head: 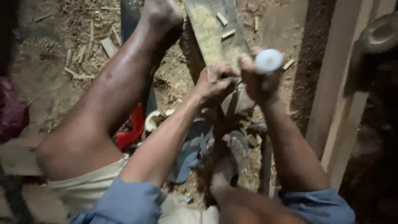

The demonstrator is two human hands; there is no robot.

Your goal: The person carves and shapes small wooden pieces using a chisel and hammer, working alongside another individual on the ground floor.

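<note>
My left hand (216,81) is closed around a small piece I cannot make out, pressed against the lower edge of a flat wooden board (211,35) that lies on the sawdust floor. Just to its right, my right hand (259,81) grips a tool by its rounded white handle (268,60), the handle's end pointing up at the camera. The two hands almost touch. The tool's working end is hidden behind my fingers. My left leg (112,99) stretches up the left side and my right foot (227,159) rests below the hands.
Sawdust and wood offcuts (83,54) cover the ground. A red object (132,128) and a grey sandal (192,151) lie between my legs. Pale upright planks (344,95) stand at the right, with a round wooden piece (380,33) at the top right.
</note>
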